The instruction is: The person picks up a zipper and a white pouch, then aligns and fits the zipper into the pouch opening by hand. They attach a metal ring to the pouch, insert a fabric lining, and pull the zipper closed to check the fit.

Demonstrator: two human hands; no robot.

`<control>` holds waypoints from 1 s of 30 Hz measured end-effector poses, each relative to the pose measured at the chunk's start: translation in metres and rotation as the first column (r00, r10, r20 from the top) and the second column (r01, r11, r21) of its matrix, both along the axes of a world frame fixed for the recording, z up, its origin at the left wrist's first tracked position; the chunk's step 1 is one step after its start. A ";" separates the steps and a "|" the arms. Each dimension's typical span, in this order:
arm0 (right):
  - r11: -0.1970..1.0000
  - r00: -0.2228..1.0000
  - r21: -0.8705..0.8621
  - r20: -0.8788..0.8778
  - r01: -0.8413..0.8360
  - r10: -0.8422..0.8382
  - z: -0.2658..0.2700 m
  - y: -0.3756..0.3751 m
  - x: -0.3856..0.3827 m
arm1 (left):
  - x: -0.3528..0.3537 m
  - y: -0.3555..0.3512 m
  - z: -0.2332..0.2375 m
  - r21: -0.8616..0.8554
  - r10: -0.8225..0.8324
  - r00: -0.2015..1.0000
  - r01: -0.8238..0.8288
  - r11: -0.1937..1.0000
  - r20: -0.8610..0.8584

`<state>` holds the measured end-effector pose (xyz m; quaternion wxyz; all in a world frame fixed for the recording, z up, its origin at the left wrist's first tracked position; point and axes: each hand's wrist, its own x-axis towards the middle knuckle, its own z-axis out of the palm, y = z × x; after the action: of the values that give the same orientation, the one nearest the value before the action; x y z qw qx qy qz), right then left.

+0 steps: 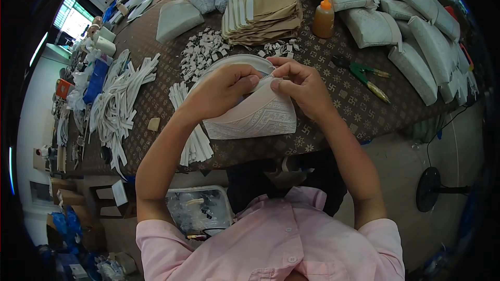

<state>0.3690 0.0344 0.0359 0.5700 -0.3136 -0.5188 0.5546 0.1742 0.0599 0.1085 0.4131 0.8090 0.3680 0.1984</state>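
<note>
A whitish pouch (255, 119) with an embossed pattern is held up over the front edge of the table, its curved top edge toward the far side. Along its opening runs a zipper (266, 76). My left hand (224, 91) has its fingers curled in and closed on the left part of the opening. At the right end of the zipper, my right hand (304, 86) pinches the pouch edge between thumb and fingers. Whether a small part sits between those fingertips is hidden. Whitish strips (197, 143) lie partly behind the pouch and my left forearm.
Beyond the pouch are small whitish pieces (203, 52) and a stack of brown sheets (276, 5). An orange-tipped bottle (323, 21) and green-handled pliers (360, 74) lie to the right, near piled pouches (372, 27). Long strips (120, 104) cover the left side.
</note>
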 end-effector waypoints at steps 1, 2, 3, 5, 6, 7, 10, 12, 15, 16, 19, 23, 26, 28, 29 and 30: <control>1.000 1.000 -0.003 0.001 -0.004 0.004 -0.001 0.000 0.000 | -0.001 0.001 -0.001 -0.003 0.004 1.000 -0.004 1.000 0.001; 1.000 1.000 -0.006 -0.011 -0.009 0.009 -0.001 0.001 0.000 | -0.002 0.003 -0.001 0.005 0.003 1.000 -0.003 1.000 -0.021; 1.000 1.000 -0.009 -0.023 -0.012 0.011 -0.001 0.001 0.000 | -0.002 0.003 -0.002 0.013 0.000 0.999 0.000 1.000 -0.044; 1.000 0.999 -0.018 -0.034 -0.018 0.017 -0.001 0.000 0.000 | -0.002 0.002 -0.002 0.010 -0.003 0.999 0.004 1.000 -0.034; 0.999 0.999 -0.025 -0.045 -0.023 0.022 0.000 0.000 0.000 | -0.001 0.002 -0.001 0.009 -0.007 1.000 0.007 1.000 -0.025; 0.999 0.999 -0.027 -0.045 -0.022 0.021 -0.001 0.000 0.000 | 0.000 0.001 0.000 0.007 -0.008 1.000 0.009 1.000 -0.026; 0.999 0.999 -0.025 -0.030 -0.021 0.020 -0.001 0.001 0.000 | 0.001 0.000 0.001 0.052 -0.031 0.999 0.033 0.998 -0.041; 0.999 1.000 -0.020 -0.002 -0.025 0.025 -0.001 0.001 0.000 | 0.000 0.001 -0.001 0.088 -0.038 0.999 0.039 0.995 -0.016; 1.000 0.998 0.002 0.048 -0.026 0.026 -0.001 0.001 0.001 | 0.000 0.002 -0.004 0.058 -0.042 0.999 0.041 0.997 0.012; 1.000 0.998 0.004 0.048 -0.026 0.026 0.000 0.001 0.001 | -0.001 0.002 -0.003 0.060 -0.042 0.999 0.041 0.997 0.012; 0.996 0.995 -0.015 0.047 -0.087 0.088 0.003 0.003 0.002 | -0.001 0.002 0.000 0.007 -0.035 0.999 0.035 0.999 -0.016; 0.991 0.991 0.039 0.046 -0.126 0.124 -0.001 0.009 0.003 | 0.001 -0.001 0.002 0.050 -0.014 0.999 0.016 0.999 -0.043; 0.986 0.987 0.078 0.070 -0.147 0.142 -0.004 0.009 0.002 | 0.003 -0.010 0.006 0.199 0.035 0.989 -0.007 0.980 -0.142; 0.982 0.985 0.118 0.102 -0.150 0.139 -0.005 0.009 0.001 | 0.004 -0.017 0.013 0.314 0.080 0.977 -0.014 0.949 -0.200; 0.981 0.990 0.157 0.103 -0.111 0.095 -0.007 0.009 0.000 | 0.002 -0.020 0.015 0.315 0.127 0.964 -0.049 0.948 -0.234; 0.978 0.993 0.194 0.102 -0.072 0.053 -0.009 0.009 -0.001 | 0.001 -0.022 0.016 0.316 0.174 0.948 -0.085 0.945 -0.267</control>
<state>0.3678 0.0432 0.0273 0.5550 -0.2653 -0.6079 0.5021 0.1751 0.0382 0.1245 0.2126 0.8564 0.4433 0.1579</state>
